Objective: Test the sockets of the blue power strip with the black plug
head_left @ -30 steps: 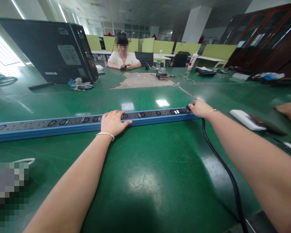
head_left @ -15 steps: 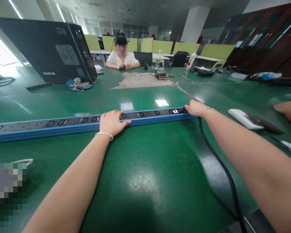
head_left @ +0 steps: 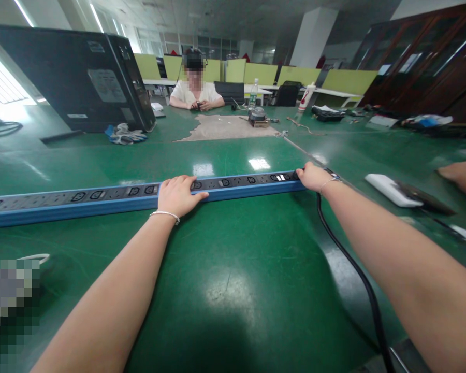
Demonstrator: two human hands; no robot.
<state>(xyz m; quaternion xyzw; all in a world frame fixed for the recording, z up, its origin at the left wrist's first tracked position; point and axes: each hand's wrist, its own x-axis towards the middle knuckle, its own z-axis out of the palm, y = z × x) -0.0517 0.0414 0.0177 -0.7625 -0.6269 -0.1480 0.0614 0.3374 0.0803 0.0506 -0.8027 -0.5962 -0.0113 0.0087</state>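
Observation:
A long blue power strip (head_left: pixel 236 192) with a row of black sockets lies across the green table (head_left: pixel 233 248). My left hand (head_left: pixel 179 196) is wrapped over the middle of the strip, thumb along its near side. At the strip's right end, my right hand (head_left: pixel 312 176) is closed on a black plug (head_left: pixel 298 175), mostly hidden by the fingers. From beneath that hand a thick black cable (head_left: pixel 349 259) curves down toward the near right edge.
A black computer case (head_left: pixel 73 83) and gloves (head_left: pixel 125 134) sit at the back left. Across the table sits a person (head_left: pixel 196 96). A white box (head_left: pixel 392 190) and another person's hand (head_left: pixel 460 173) are at the right. A thin rod (head_left: pixel 299 148) lies beyond the strip.
My right hand has shifted very slightly, and more of the thin rod's near end shows behind its wrist. My left hand stays on the strip.

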